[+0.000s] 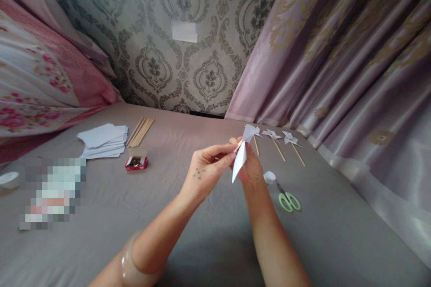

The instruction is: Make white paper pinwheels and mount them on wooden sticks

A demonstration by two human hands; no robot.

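Note:
A white paper pinwheel (239, 161) is held up in front of me between both hands. My left hand (205, 168) pinches near its middle, thumb and fingers closed on a short visible bit of wooden stick (239, 144). Behind the paper, my right hand (252, 166) is closed around the pinwheel's far side, and the paper partly hides its fingers. Farther back on the right lie finished-looking pinwheels on sticks (290, 139), several blades folded on each. Scissors with pale green handles (288, 202) rest beside my right forearm, next to a small white-capped container (269, 177).
On the left are a stack of white paper sheets (104, 143), several wooden sticks (141, 132) and a small open red box (136, 162) of metal pieces. A white lid-like object (9, 180) and a blurred item (57, 193) lie far left. Curtains (319, 54) border the right.

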